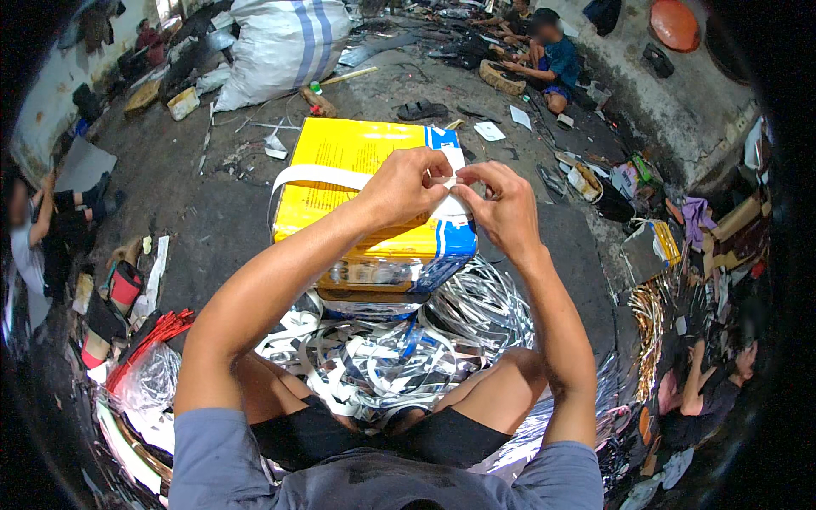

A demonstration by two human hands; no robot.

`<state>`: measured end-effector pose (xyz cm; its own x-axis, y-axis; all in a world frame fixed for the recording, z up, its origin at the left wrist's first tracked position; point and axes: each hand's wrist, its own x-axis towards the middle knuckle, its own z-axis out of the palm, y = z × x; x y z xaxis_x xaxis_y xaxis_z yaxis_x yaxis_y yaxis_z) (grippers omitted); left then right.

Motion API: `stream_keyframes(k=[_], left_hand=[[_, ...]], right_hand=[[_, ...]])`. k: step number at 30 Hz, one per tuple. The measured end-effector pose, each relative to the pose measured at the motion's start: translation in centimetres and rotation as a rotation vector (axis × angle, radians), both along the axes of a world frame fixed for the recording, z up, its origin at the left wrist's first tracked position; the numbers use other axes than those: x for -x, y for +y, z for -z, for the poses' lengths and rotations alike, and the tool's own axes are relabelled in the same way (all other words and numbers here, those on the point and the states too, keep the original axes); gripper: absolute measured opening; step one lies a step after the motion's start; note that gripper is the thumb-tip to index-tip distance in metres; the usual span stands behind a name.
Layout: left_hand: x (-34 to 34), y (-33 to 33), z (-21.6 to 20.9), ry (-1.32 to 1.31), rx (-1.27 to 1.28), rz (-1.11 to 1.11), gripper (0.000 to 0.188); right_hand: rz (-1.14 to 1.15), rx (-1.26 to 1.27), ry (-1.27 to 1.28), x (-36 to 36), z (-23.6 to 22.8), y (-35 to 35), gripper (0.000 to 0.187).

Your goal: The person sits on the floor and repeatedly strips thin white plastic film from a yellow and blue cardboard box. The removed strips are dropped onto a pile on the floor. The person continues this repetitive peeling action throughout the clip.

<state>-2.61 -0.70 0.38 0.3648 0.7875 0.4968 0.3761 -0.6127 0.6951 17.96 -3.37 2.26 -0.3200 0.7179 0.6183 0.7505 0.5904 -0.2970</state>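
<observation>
A yellow and blue box (357,140) stands in front of me, between my knees and the far floor. A flat white strip (319,174) runs over its top from the left edge toward the blue side. Above that blue side my left hand (404,187) pinches the strip with thumb and fingers. My right hand (507,208) meets it fingertip to fingertip, closed on the same white strip. How the strip lies between the fingertips is partly hidden. Around the base of the box, a tangled heap of silver and white strips (382,357) fills the space between my legs.
Far left stands a large white woven sack (276,55) with blue stripes. Red strips (157,340) and clear plastic (153,382) lie at my left. Gold strips (648,331) and scraps are at my right. A person (557,59) sits far right; others sit at both sides.
</observation>
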Motion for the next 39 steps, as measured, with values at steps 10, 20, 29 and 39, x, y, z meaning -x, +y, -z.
stream_keyframes(k=[10, 20, 29, 39], left_hand=[[-0.6, 0.2, 0.7, -0.02, 0.001, -0.044, 0.015], [-0.4, 0.1, 0.7, 0.01, -0.01, 0.039, 0.012], [0.1, 0.0, 0.7, -0.029, 0.071, 0.049, 0.012], [-0.3, -1.0, 0.1, 0.066, -0.087, -0.01, 0.013]], right_hand=[[-0.058, 0.124, -0.019, -0.9, -0.7, -0.7, 0.015], [-0.215, 0.125, -0.043, -2.1, -0.8, 0.0, 0.015], [-0.107, 0.2, 0.227, -1.0, 0.6, -1.0, 0.016], [-0.139, 0.078, 0.26, -0.5, 1.8, -0.8, 0.013]])
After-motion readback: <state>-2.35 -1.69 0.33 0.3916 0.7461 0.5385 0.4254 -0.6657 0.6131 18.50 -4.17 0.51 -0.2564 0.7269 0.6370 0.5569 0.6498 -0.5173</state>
